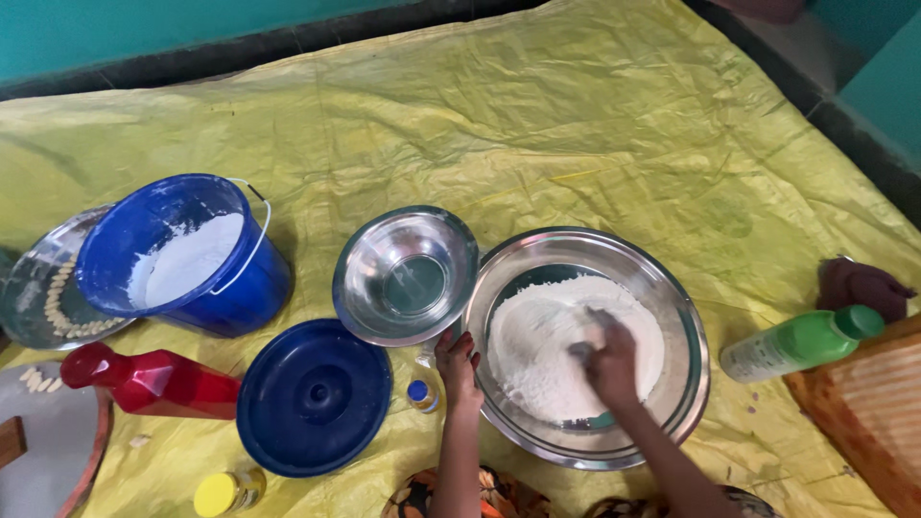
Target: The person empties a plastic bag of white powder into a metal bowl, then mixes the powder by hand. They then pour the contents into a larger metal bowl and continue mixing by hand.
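- A crinkled yellow plastic sheet [595, 125] covers the floor.
- Your right hand [607, 357] clenches flour [537, 345] inside the wide steel bowl [686, 317].
- Your left hand [459, 360] grips that bowl's rim.

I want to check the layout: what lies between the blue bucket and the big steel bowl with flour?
In the head view, a smaller empty steel bowl lies between the blue bucket and the large flour bowl, its rim overlapping the large bowl's edge.

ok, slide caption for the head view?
Right hand mixes flour in large steel bowl; left hand grips its rim beside smaller steel bowl.
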